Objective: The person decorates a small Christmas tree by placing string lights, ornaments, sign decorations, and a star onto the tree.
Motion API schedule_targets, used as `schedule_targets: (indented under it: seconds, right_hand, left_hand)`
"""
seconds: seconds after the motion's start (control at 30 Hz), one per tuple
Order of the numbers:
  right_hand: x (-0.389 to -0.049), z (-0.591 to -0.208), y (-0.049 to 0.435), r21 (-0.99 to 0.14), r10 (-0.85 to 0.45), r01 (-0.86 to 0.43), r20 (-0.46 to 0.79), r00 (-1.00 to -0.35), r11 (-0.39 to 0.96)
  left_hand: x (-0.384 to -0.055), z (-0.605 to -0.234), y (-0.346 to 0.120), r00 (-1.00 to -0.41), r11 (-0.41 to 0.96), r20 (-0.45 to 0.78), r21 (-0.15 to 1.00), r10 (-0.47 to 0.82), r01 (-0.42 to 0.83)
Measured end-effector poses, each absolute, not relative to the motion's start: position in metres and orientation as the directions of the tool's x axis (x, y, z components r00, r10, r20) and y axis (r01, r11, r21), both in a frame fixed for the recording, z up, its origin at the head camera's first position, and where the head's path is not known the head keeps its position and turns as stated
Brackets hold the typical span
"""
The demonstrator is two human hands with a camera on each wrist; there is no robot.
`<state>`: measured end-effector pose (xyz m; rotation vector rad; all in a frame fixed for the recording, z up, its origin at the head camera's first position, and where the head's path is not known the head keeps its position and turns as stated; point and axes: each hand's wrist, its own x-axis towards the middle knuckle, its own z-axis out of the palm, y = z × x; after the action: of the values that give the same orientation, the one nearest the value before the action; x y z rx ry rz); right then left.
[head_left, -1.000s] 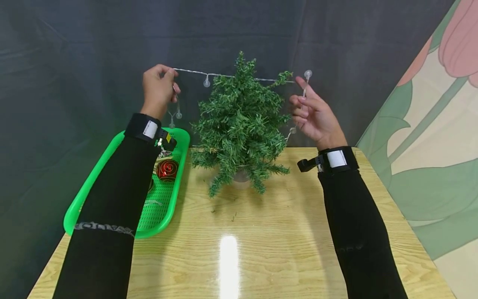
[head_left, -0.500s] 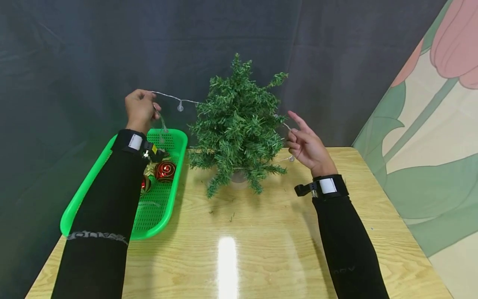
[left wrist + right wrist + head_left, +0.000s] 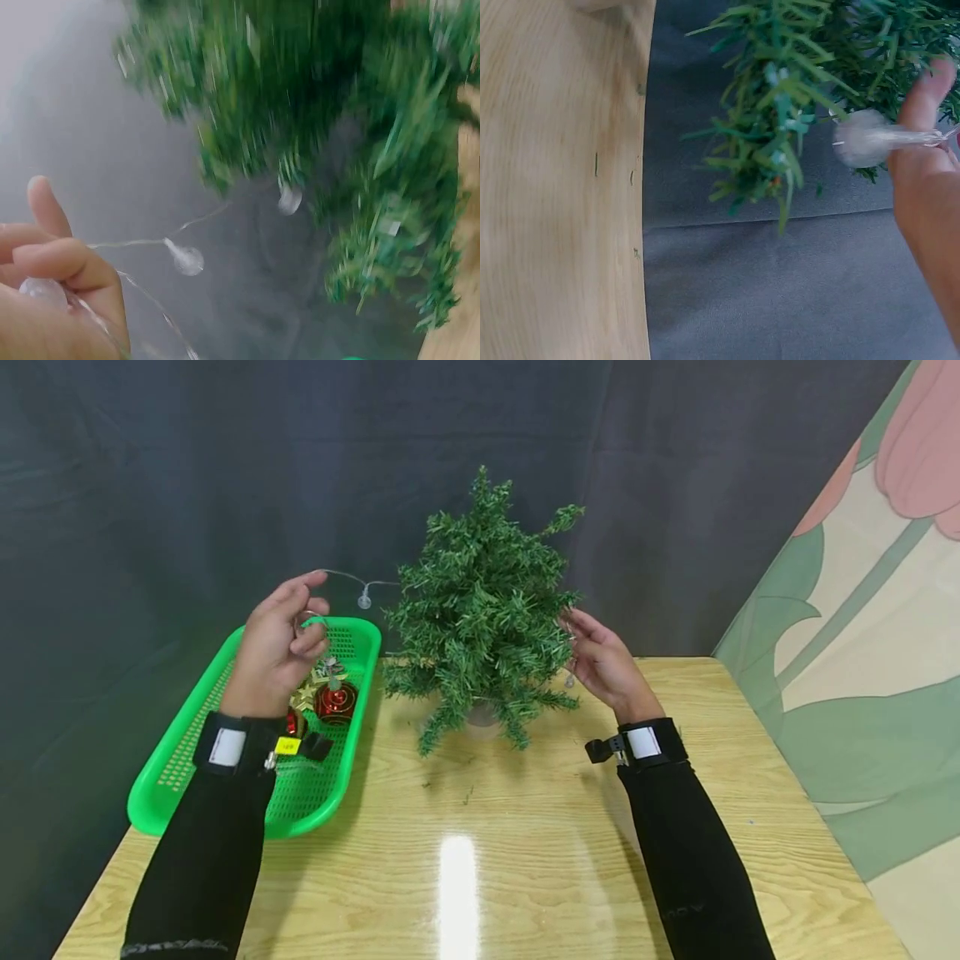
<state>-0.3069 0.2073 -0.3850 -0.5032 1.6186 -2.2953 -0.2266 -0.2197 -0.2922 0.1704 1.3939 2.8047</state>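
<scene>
A small green artificial Christmas tree stands at the back of the table. A clear wire of string lights with round bulbs runs from my left hand to the tree's left side and passes behind it. In the left wrist view, curled fingers hold the wire, with one bulb against the palm and another bulb hanging beyond. My right hand is at the tree's right side, fingertips partly hidden by branches. It holds the wire near a bulb in the right wrist view.
A green plastic basket sits left of the tree, below my left forearm. In it lie red baubles and a gold star. A dark cloth hangs behind the wooden table.
Both hands have come down from near the tree's top, the left also outward and then closer. The wire has dropped behind the tree; the right hand has moved in against the branches.
</scene>
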Motion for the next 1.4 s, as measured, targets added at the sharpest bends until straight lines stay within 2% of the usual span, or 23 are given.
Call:
schedule_targets:
  seconds: [0.13,0.2,0.3,0.43,0.5,0.57,0.67,0.73,0.8,0.9,0.97,1.07,1.13,1.23,1.33,1.4]
  right_hand:
    - [-0.307,-0.384,0.207,-0.958,-0.419,0.035,0.092,-0.903,-0.286]
    - [-0.307,-0.384,0.207,-0.964,-0.420,0.042,0.075,-0.904,-0.261]
    - [-0.305,-0.385,0.206,-0.976,-0.427,0.039,0.059,-0.902,-0.216]
    - [-0.297,-0.387,0.205,-0.992,-0.400,-0.012,0.061,-0.914,-0.124]
    - [-0.288,-0.385,0.206,-0.997,-0.342,-0.081,0.082,-0.936,-0.016]
    - [-0.275,-0.380,0.207,-0.972,-0.259,-0.184,0.141,-0.955,0.150]
    - [-0.244,-0.365,0.206,-0.843,-0.139,-0.297,0.263,-0.955,0.449]
    - [-0.216,-0.350,0.203,-0.741,-0.162,-0.339,0.303,-0.939,0.579]
    - [-0.186,-0.336,0.197,-0.656,-0.284,-0.406,0.291,-0.914,0.636]
    - [-0.152,-0.327,0.181,-0.596,-0.540,-0.515,0.157,-0.827,0.615]
    - [-0.140,-0.331,0.164,-0.581,-0.648,-0.561,0.076,-0.758,0.589]
    - [-0.135,-0.350,0.141,-0.611,-0.696,-0.557,0.014,-0.718,0.563]
    - [-0.137,-0.363,0.131,-0.673,-0.698,-0.533,0.034,-0.715,0.513]
    - [-0.143,-0.378,0.124,-0.788,-0.699,-0.471,0.072,-0.712,0.398]
    - [-0.151,-0.384,0.127,-0.894,-0.718,-0.361,0.066,-0.692,0.266]
    - [-0.155,-0.381,0.136,-0.934,-0.727,-0.275,0.024,-0.686,0.229]
  left_hand:
    - [-0.192,-0.295,-0.210,-0.946,-0.517,0.282,0.840,0.160,0.163]
    - [-0.179,-0.297,-0.203,-0.915,-0.458,0.332,0.866,0.228,0.200]
    - [-0.164,-0.301,-0.188,-0.894,-0.372,0.327,0.906,0.307,0.203]
    - [-0.149,-0.313,-0.163,-0.908,-0.169,0.258,0.963,0.329,0.212]
    - [-0.144,-0.321,-0.151,-0.914,-0.082,0.235,0.972,0.330,0.221]
    - [-0.140,-0.330,-0.140,-0.920,-0.026,0.212,0.976,0.331,0.216]
    - [-0.138,-0.342,-0.127,-0.927,-0.015,0.171,0.984,0.335,0.176]
    - [-0.139,-0.350,-0.118,-0.935,-0.040,0.134,0.991,0.328,0.128]
    - [-0.140,-0.357,-0.110,-0.942,-0.092,0.103,0.993,0.319,0.077]
    - [-0.142,-0.367,-0.096,-0.947,-0.250,0.071,0.968,0.314,-0.010]
    - [-0.142,-0.370,-0.086,-0.946,-0.399,0.065,0.914,0.317,-0.071]
    - [-0.142,-0.372,-0.071,-0.940,-0.611,0.061,0.773,0.335,-0.168]
    - [-0.142,-0.372,-0.062,-0.936,-0.699,0.070,0.685,0.345,-0.206]
    - [-0.144,-0.372,-0.056,-0.924,-0.739,0.110,0.638,0.367,-0.218]
    - [-0.148,-0.373,-0.059,-0.901,-0.707,0.163,0.681,0.401,-0.191]
    - [-0.153,-0.374,-0.065,-0.876,-0.664,0.190,0.726,0.444,-0.179]
